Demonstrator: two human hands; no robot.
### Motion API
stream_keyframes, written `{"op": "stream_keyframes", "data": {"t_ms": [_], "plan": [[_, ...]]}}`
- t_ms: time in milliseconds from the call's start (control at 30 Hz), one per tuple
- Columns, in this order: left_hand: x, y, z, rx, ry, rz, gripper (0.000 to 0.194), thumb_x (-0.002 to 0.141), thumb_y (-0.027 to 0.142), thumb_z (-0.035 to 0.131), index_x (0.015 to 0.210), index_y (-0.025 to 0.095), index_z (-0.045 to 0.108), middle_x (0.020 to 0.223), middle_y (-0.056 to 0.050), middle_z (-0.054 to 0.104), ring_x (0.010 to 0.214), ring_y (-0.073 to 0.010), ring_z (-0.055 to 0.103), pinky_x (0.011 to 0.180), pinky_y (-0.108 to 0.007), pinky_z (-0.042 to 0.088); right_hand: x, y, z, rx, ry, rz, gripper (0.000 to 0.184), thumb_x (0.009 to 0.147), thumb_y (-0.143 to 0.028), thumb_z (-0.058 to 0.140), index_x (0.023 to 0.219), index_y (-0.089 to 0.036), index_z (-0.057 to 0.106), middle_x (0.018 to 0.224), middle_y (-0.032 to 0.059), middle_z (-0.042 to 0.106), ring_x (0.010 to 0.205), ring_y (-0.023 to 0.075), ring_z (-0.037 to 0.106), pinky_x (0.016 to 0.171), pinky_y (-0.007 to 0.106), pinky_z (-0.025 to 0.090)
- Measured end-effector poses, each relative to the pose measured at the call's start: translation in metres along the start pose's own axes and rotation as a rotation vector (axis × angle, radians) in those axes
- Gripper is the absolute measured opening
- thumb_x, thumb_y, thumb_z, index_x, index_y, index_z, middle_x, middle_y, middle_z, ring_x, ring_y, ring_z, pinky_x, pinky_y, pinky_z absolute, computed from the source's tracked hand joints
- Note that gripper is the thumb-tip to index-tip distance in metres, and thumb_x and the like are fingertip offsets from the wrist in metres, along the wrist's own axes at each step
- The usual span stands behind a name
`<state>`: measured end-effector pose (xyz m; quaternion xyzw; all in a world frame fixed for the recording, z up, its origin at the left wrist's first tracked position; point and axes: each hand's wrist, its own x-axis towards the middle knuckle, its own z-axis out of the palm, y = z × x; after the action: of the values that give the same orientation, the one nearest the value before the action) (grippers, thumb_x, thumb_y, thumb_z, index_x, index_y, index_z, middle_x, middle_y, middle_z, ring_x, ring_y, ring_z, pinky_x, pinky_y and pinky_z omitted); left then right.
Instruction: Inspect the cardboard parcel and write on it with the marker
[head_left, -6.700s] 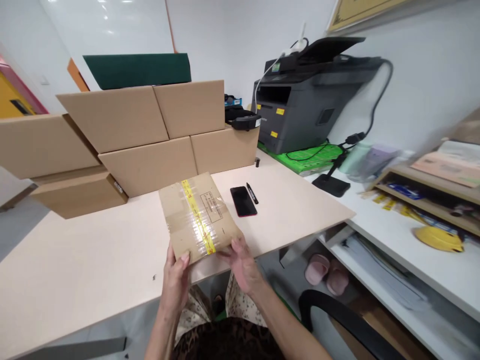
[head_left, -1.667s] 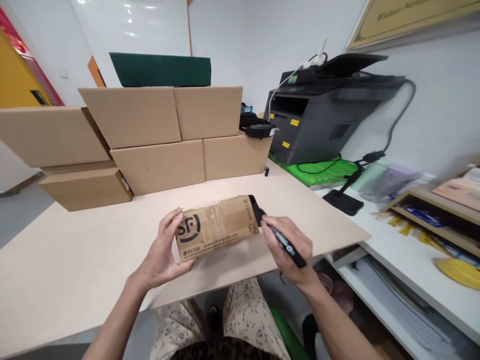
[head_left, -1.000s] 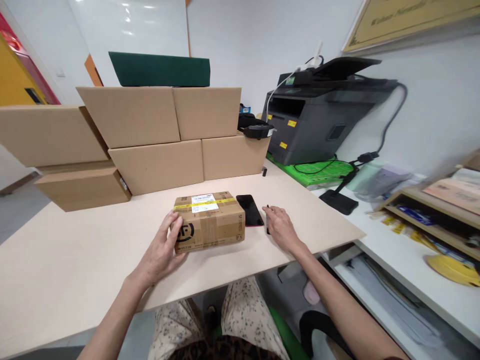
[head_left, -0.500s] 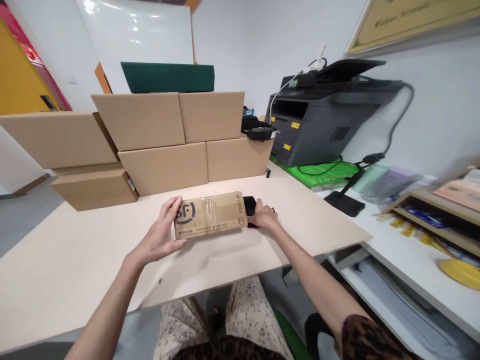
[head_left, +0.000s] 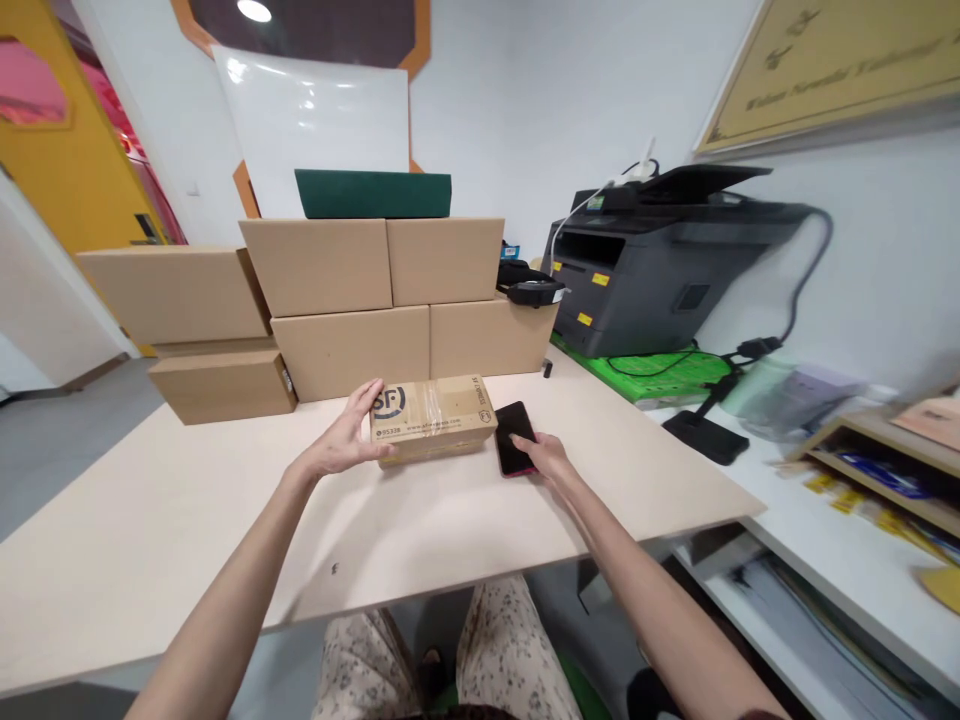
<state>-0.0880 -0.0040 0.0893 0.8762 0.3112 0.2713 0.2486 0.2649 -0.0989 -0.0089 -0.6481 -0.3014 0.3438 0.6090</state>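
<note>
A small taped cardboard parcel (head_left: 439, 418) with a printed logo lies on the pale table (head_left: 225, 520), its logo face turned up. My left hand (head_left: 345, 440) grips its left end, thumb on top and fingers beneath. Just right of the parcel lies a black phone (head_left: 512, 447) with a red edge. My right hand (head_left: 547, 455) rests on the phone's near right corner, fingers laid flat on it. No marker shows in either hand.
Plain cardboard boxes (head_left: 352, 300) are stacked along the table's far edge, a green box (head_left: 373, 193) on top. A dark printer (head_left: 660, 265) stands at the right on a green mat (head_left: 652, 360). Low shelves (head_left: 877, 470) with papers run down the right side.
My right hand put the marker down on the table, then moved to the phone. My left hand tipped the parcel over and pushed it farther from me. The camera tilted up.
</note>
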Motion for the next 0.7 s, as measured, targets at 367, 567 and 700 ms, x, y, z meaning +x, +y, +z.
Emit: {"op": "stream_keyframes", "data": {"t_ms": [367,567,700], "plan": [[0.034,-0.014,-0.012,-0.090,0.008,-0.091,0.084,0.082,0.059,0.071,0.152,0.019,0.047,0.155,-0.021,0.050,0.135,-0.0359,0.057,0.106,-0.051,0.052,-0.061,-0.037,-0.025,0.324,0.119,-0.181,0.067,0.068,-0.063,0.081,0.115,-0.018,0.067,0.077,-0.0017,0.069,0.050,0.0118,0.055,0.035,0.020,0.038],[0.007,0.036,0.027,0.043,0.354,-0.046,0.082,0.087,0.057,0.068,0.155,0.022,0.038,0.169,-0.018,0.025,0.157,-0.0379,0.017,0.123,-0.065,0.017,-0.094,-0.061,-0.011,0.373,-0.067,-0.342,0.068,0.084,-0.050,0.076,0.145,-0.025,0.056,0.117,0.0043,0.076,0.067,0.0141,0.067,0.046,0.021,0.052],[-0.025,0.096,0.091,-0.229,0.457,0.015,0.055,0.099,0.047,0.054,0.149,0.026,0.049,0.138,-0.013,0.064,0.130,-0.0293,0.059,0.114,-0.053,0.043,-0.107,-0.068,0.014,0.484,-0.111,-0.382,0.065,0.082,-0.043,0.080,0.141,-0.021,0.060,0.137,0.0062,0.069,0.121,0.0256,0.067,0.101,0.037,0.058]]}}
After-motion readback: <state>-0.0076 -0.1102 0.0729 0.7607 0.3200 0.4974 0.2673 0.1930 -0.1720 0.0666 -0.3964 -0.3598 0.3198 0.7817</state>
